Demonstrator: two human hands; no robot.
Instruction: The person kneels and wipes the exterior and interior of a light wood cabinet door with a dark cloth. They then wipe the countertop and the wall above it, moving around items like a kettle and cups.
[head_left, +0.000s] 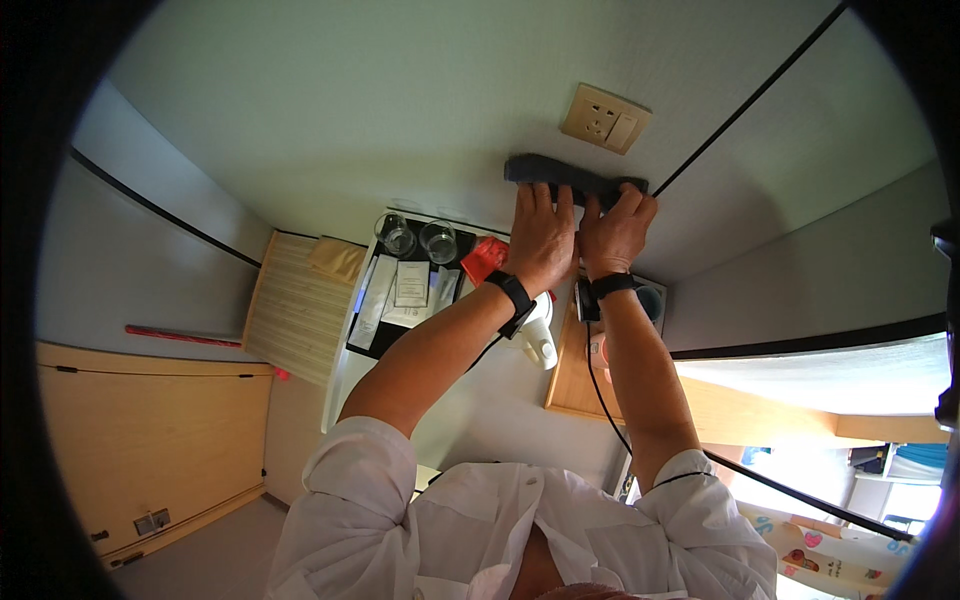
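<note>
Both my hands are raised side by side at the pale wall, just below a beige socket and switch plate (607, 118). A folded dark grey cloth (555, 171) lies flat against the wall under my fingertips. My left hand (541, 236) presses its lower edge with the fingers pointing up. My right hand (619, 231) grips the cloth's right end, the fingers bent over it. Each wrist wears a black band. Beneath my left hand are a red packet (486, 259) and a white electric kettle (540, 337), partly covered by my arm.
A black tray (365, 337) holds two drinking glasses (417, 240) and several white packets (412, 285). Right of it stands a wooden shelf (566, 382) with a pink object and a black cable (598, 390). A wooden door (165, 442) is at lower left, a slatted wooden panel (292, 300) beside the tray.
</note>
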